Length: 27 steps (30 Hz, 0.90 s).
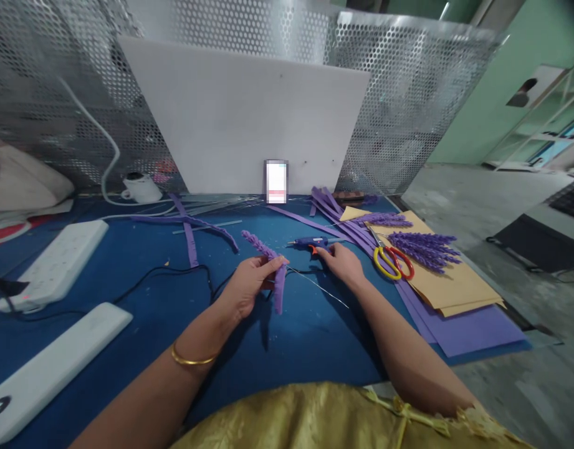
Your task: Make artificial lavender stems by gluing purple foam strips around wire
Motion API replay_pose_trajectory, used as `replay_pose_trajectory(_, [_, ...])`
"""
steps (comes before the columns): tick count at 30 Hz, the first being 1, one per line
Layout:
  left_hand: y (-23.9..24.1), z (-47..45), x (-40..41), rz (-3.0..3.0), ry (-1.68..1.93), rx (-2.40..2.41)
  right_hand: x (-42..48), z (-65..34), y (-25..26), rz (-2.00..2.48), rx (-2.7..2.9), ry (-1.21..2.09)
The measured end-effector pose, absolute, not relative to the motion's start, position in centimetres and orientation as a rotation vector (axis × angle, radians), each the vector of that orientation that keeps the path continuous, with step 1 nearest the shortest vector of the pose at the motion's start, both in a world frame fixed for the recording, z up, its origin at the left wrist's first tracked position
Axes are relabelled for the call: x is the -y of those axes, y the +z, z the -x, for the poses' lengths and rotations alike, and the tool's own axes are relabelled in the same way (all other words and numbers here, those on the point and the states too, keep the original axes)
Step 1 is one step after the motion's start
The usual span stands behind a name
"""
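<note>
Garment (310, 418): 1 | left hand (248, 280): 1 sprig (259, 244) | right hand (345, 265): 1 glue gun (309, 241)

In the middle of the frame are one left hand (247, 284), one right hand (345, 265), one glue gun (312, 241) and one flower stalk (256, 240). One phone (276, 181) and one white board (249, 118) are at upper middle. At right is one pair of scissors (382, 249), plus several purple flowers (424, 251), too crowded to count. At left is one power strip (57, 265); lower left, one bracelet (193, 362).
</note>
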<state>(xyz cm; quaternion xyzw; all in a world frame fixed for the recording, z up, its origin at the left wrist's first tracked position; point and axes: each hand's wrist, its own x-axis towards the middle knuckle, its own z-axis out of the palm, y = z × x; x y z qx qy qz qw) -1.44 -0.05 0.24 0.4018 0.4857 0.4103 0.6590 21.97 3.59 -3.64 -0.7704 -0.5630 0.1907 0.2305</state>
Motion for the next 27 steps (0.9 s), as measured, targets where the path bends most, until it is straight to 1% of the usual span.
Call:
replay_pose_trajectory(5, [0.2, 1.3, 0.0, -0.887, 0.941, -1.073, -3.7, -21.4, -4.7, 2.027, 1.421, 0.578])
replay_pose_trajectory(8, [0.6, 1.4, -0.2, -0.835, 0.971, -1.046, -3.4, -21.1, -4.2, 1.852, 1.317, 0.622])
replay_pose_trajectory(12, [1.9, 1.8, -1.1, -0.827, 1.055, -1.02, -3.2, -20.8, -1.7, 1.514, 1.169, 0.644])
replay_pose_trajectory(14, [2.7, 2.0, -1.8, -0.841, 1.096, -1.014, -3.2, -20.9, 0.1, 1.185, 1.058, 0.827])
replay_pose_trajectory(16, [3.4, 2.1, -2.6, -0.852, 1.145, -1.006, -3.3, -21.3, 1.8, 1.014, 1.04, 0.96])
replay_pose_trajectory(20, [4.4, 2.3, -4.1, -0.843, 1.206, -0.982, -2.6, -21.6, 3.5, 0.91, 1.108, 0.903])
replay_pose_trajectory(25, [5.1, 2.0, -4.9, -0.855, 1.161, -0.957, -0.2, -20.9, 2.5, 0.845, 1.265, 0.926])
replay_pose_trajectory(27, [5.2, 1.7, -4.9, -0.861, 1.177, -0.968, 0.8, -20.8, 1.9, 0.886, 1.389, 0.863])
